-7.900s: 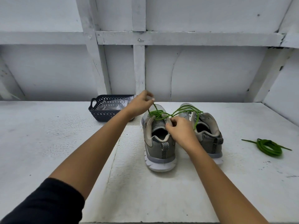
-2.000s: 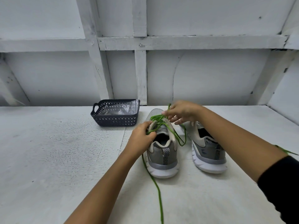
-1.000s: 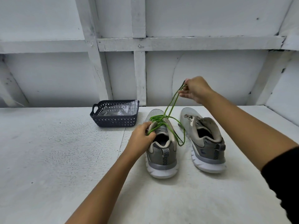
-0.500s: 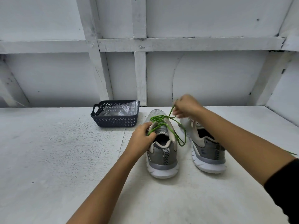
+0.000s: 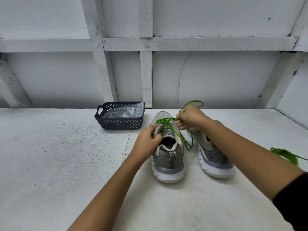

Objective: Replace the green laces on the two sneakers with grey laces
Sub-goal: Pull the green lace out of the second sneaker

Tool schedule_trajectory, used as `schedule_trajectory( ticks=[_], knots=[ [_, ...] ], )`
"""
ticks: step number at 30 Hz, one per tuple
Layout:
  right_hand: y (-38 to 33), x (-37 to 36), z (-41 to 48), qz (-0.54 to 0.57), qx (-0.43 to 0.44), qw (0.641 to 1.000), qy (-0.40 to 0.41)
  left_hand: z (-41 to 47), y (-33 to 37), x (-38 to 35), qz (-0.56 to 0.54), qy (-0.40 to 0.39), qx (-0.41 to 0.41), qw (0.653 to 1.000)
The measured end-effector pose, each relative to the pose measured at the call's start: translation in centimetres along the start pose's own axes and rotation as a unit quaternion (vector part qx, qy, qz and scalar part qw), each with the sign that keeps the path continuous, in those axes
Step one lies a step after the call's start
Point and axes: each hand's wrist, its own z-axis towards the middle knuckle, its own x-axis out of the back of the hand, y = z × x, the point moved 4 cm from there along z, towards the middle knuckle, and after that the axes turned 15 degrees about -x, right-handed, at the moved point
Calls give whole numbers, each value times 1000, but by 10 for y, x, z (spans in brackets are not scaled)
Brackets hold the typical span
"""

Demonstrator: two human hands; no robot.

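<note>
Green lace (image 5: 164,120) is partly threaded across the left sneaker (image 5: 168,157), which stands at the middle of my view on the white table (image 5: 50,164). My left hand (image 5: 147,141) grips that shoe's eyelet edge at its nine o'clock side. My right hand (image 5: 191,118) pinches the lace at the shoe's one o'clock, a loop arching above it. Just beside, at three o'clock, stands the right sneaker (image 5: 215,159). A second green lace (image 5: 283,153) lies further out at three o'clock; a dark basket (image 5: 119,124) sits at ten o'clock.
</note>
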Motion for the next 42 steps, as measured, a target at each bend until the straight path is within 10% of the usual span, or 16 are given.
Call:
schedule_trajectory(
  ticks=[7,15,30,42],
  knots=[
    [-17,39,-11,200,10,979,41,0,0,0,2,1,-13,1000],
    [34,-13,-33,-87,143,971,171,16,-10,2,-77,-30,37,996],
    [47,-24,-37,-32,188,957,219,80,-8,6,3,-142,42,989],
    [52,-24,-34,-9,187,959,211,78,-1,19,18,-42,57,997]
  ],
)
